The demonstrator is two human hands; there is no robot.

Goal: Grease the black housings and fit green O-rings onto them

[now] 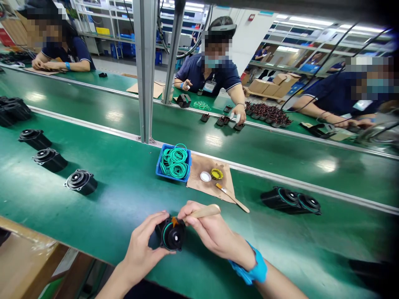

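Near the front of the green bench, my left hand [145, 245] is closed around a black round-topped housing [173, 238], thumb below and fingers along its upper left side. A green rubber ring [165, 236] shows on the housing's top. My right hand [212, 232] grips a wooden-handled brush [205, 211], and its orange-brown bristles touch the upper rim of the housing. A blue wristband [257, 265] circles my right wrist. Part of the housing's left side is hidden behind my left fingers.
A blue bin [158, 166] of green rings stands beside stained cardboard [199, 162] with a yellow cap [217, 174], a white lid [205, 177] and another brush [232, 197]. Black housings [80, 182] stand left, ringed ones [280, 198] right. A metal post [145, 74] rises ahead; co-workers [215, 70] sit opposite.
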